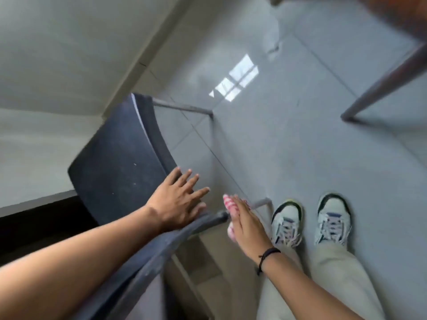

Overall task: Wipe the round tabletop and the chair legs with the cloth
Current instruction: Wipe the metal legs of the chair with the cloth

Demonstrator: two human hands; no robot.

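A dark blue chair (115, 162) stands below me, seen from above, its seat toward the wall. My left hand (180, 202) lies flat with fingers spread on the seat's front corner. My right hand (245, 225) presses a pink-and-white checked cloth (231, 205) against the grey metal chair leg (258, 203) at that corner. Another grey leg (182, 107) shows at the chair's far side. The round tabletop is not clearly in view; only a brown wooden edge (392, 19) shows at the top right.
A brown table leg (381, 88) slants down to the grey tiled floor (300, 146) at right. My two feet in white sneakers (309, 222) stand just right of the chair. A pale wall (57, 54) runs along the left.
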